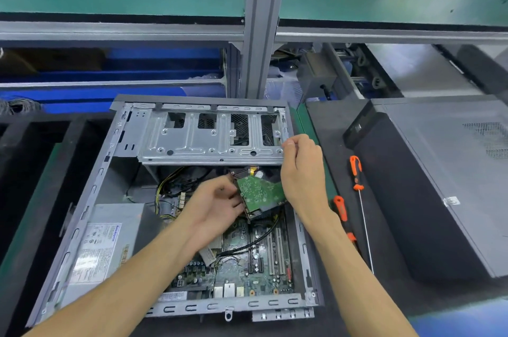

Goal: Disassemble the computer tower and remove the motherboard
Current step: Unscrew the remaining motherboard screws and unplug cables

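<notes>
Computer tower [176, 306] lies on its side on the counter [338, 122], open toward me. Inside it, my left hand [217, 204] curls its fingers [236, 200] around the hard drive [259, 195], green board up, tilted just under the drive cage [209, 141]. My right hand [301, 169] is at the right end of that cage, fingers bent; perhaps they pinch its edge, I cannot tell. Motherboard [258, 262] sits on the tower's floor, below the drive. Two orange screwdrivers [357, 180] lie right of the tower.
</notes>
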`<state>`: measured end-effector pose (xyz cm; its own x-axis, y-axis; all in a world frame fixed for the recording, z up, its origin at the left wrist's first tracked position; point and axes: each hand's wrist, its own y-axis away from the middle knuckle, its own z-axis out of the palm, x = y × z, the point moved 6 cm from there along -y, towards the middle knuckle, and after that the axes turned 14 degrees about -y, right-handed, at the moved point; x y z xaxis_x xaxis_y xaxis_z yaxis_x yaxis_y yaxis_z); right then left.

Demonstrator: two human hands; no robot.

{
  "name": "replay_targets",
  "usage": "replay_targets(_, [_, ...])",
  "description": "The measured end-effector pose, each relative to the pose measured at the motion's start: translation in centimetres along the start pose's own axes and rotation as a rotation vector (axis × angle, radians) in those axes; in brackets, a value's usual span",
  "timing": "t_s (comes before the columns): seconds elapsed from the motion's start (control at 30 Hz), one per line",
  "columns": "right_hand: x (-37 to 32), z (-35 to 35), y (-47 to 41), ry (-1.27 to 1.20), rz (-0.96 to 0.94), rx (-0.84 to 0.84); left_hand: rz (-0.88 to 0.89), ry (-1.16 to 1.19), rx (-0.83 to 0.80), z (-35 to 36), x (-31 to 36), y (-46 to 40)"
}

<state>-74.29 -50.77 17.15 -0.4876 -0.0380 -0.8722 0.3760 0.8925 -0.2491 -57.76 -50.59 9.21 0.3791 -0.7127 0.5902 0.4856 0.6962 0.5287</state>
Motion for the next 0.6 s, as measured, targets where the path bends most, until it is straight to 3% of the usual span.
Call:
replay_targets(0.23, [0.6,0.2,-0.1,-0.036,0.029,-0.006,-0.041,-0.198,0.021,0.1,-0.2,-0.4])
replay_targets(0.43, [0.7,0.0,0.2,-0.037,0.023,-0.002,0.007,0.089,0.104,0.5,-0.9,-1.4])
replay_targets(0.6, [0.9,0.3,0.2,-0.026,0.012,-0.012,-0.081,0.049,0.036,1.1,-1.4,-0.9])
